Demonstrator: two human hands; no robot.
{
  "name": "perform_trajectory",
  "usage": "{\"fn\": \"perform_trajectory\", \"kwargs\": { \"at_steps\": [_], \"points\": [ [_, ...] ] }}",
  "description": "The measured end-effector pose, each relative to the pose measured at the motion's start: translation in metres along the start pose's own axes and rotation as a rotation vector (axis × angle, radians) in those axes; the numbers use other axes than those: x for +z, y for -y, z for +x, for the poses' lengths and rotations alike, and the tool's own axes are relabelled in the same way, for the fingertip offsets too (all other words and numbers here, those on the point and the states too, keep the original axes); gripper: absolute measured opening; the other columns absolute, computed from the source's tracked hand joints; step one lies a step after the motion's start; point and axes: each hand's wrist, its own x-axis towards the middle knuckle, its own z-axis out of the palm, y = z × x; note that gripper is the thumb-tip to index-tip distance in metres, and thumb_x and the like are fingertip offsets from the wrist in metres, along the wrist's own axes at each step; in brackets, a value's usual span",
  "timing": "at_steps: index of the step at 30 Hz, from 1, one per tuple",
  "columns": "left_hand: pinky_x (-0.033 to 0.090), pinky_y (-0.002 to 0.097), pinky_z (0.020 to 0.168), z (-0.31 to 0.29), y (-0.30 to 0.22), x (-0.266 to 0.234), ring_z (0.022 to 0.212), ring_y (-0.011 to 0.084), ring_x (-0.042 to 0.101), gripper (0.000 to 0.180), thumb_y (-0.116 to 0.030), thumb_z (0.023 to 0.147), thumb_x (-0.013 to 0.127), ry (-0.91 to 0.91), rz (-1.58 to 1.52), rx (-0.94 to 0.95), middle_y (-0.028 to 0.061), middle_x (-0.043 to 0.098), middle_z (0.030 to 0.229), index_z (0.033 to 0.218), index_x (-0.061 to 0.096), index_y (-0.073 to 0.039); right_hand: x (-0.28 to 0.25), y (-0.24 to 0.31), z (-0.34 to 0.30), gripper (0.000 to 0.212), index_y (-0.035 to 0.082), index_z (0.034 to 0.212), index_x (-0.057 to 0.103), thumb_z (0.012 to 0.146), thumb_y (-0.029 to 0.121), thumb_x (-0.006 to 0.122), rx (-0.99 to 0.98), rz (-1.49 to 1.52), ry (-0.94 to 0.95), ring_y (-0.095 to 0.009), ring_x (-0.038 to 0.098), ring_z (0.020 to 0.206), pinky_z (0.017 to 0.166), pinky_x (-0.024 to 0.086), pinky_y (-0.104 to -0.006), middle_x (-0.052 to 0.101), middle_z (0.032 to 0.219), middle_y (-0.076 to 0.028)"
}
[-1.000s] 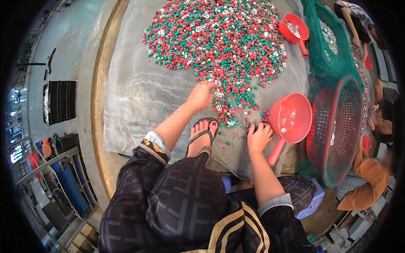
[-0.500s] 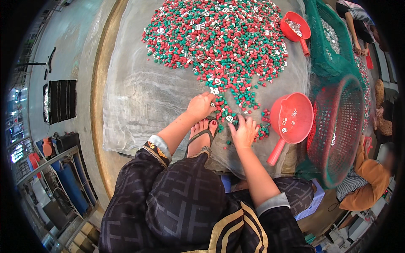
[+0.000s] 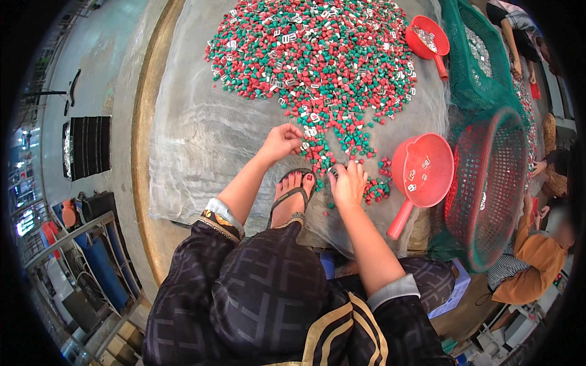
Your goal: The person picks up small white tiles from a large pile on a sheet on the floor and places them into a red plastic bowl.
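Observation:
A large pile of small red and green cone-shaped pieces (image 3: 329,55) lies ahead of me, with white slotted buckles (image 3: 310,131) scattered through it. My left hand (image 3: 281,144) is just off the left side of the pile's near tail. Its fingers are pinched together, and what they hold, if anything, is hidden. On the right side of that tail, my right hand (image 3: 348,185) is low over the loose pieces. Its thumb and fingers are closed on a small buckle (image 3: 333,173), mostly covered by them. A red scoop (image 3: 434,177) holding a few buckles rests to the right of this hand.
Farther right stand a red mesh basket (image 3: 485,201) and a green netted crate (image 3: 482,79). Another red scoop (image 3: 427,30) with buckles lies by the pile. My sandalled foot (image 3: 292,195) is on the sheeting (image 3: 201,146) between my hands. Other people (image 3: 531,262) work at the far right.
My left hand has drawn back a little, up and left from the pieces, its fingers closing. My right hand has shifted slightly left and closed over the buckle that lay beside it.

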Motion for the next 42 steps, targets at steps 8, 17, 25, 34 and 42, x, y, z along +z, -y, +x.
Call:
{"fn": "perform_trajectory", "kwargs": {
  "at_steps": [8,17,25,34,42],
  "points": [
    [0.048,0.0350,0.066,0.024,-0.004,0.020,0.071,0.0242,0.061,0.021,-0.016,0.068,0.069,-0.240,0.935,0.488,0.0090,0.063,0.081,0.088,0.066,-0.010,0.014,-0.012,0.007,0.017,0.008,0.085,0.064,0.071,0.016,0.068,0.291,0.507,0.010,-0.019,0.054,0.076,0.068,0.043,-0.0353,0.056,0.077,-0.005],
    [0.049,0.0335,0.063,0.019,-0.012,0.014,0.066,0.0223,0.061,0.018,-0.018,0.067,0.071,-0.214,0.781,0.248,0.0085,0.060,0.071,0.082,0.067,-0.008,-0.012,-0.034,-0.002,0.017,0.001,0.093,0.057,0.080,0.012,0.055,0.931,1.963,0.343,-0.019,0.060,0.069,0.063,0.050,-0.0298,0.063,0.082,-0.010],
    [0.048,0.0266,0.067,-0.022,-0.017,0.052,0.070,0.0121,0.061,0.016,-0.010,0.074,0.068,0.284,0.264,0.156,0.0049,0.067,0.079,0.087,0.068,-0.001,-0.013,-0.033,-0.003,0.026,-0.001,0.094,0.054,0.083,0.022,0.049,0.935,1.955,0.393,-0.022,0.061,0.071,0.066,0.051,-0.0326,0.062,0.083,-0.014],
    [0.049,0.0332,0.064,-0.010,-0.011,0.068,0.071,0.0219,0.063,0.014,-0.017,0.072,0.067,0.048,0.954,0.451,0.0117,0.064,0.075,0.083,0.068,-0.009,0.000,-0.042,-0.009,0.024,0.007,0.068,0.057,0.080,0.028,0.059,0.901,1.151,0.282,-0.016,0.053,0.053,0.048,0.040,-0.0283,0.054,0.058,-0.001],
    [0.048,0.0369,0.063,-0.011,-0.011,0.030,0.068,0.0258,0.061,0.016,-0.018,0.069,0.068,-0.269,0.848,0.308,0.0106,0.062,0.071,0.083,0.068,-0.012,-0.015,-0.010,0.004,0.026,0.019,0.097,0.065,0.072,0.029,0.067,0.359,0.111,0.238,-0.031,0.063,0.079,0.068,0.049,-0.0407,0.065,0.080,-0.013]
  ]
}}
